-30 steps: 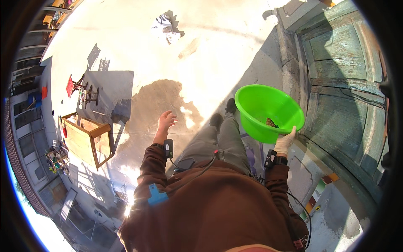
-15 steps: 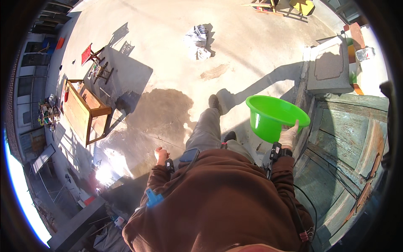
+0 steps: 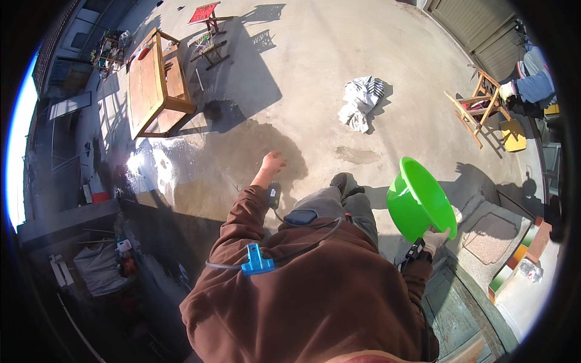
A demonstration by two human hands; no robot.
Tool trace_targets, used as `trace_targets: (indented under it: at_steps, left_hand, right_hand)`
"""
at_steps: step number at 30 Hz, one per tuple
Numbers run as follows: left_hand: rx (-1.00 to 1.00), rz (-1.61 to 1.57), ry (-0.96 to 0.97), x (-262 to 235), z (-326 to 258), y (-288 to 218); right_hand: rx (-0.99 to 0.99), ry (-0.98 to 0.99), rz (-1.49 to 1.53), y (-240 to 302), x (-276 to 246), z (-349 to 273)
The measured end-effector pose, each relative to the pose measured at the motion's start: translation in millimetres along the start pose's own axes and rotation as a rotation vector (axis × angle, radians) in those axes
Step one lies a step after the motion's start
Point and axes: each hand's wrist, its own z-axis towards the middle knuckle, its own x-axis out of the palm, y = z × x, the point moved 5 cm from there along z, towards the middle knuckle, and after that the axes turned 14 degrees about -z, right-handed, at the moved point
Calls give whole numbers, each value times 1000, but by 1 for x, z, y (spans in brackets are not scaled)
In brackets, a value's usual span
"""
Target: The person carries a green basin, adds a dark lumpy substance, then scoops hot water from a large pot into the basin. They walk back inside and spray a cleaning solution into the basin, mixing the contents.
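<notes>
My right hand, in a pale glove, grips the rim of a bright green plastic basin. The basin hangs tilted on its side out to my right, its mouth turned rightward. Inside it I make out nothing but the green wall. My left hand is bare and held out in front of me, empty, its fingers loosely bent and somewhat apart. Below that hand lies a dark wet patch on the concrete. A crumpled white and striped cloth rests on the ground farther ahead.
A wooden table lies on its side at the left, with a red-topped folding stool beyond it. Far right, another person's gloved hand touches a wooden folding chair. A stone slab and weathered green door panel stand close at right.
My body has turned left and moved forward. The basin has tipped from nearly upright onto its side. My left arm has swung out forward. Another person has come into view at right.
</notes>
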Motion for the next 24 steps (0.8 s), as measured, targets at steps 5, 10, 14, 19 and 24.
trace_targets:
  at_steps: [5,10,14,19,24]
  left_hand:
    - [-49,-32,-80,-9,-6,22]
    - [-270,-10,-223,-48,-28,82]
    - [-283,-78,-267,-64,-46,103]
    - [-263,-124,-301,-60,-49,95]
    - [-240,-121,-234,-42,-33,79]
  right_hand:
    - [202,30,215,10,60,25]
    - [175,-4,117,23,99,52]
    - [104,-52,5,31,113,69]
    - [230,47,40,30,133,71]
    - [260,44,11,30,129,62]
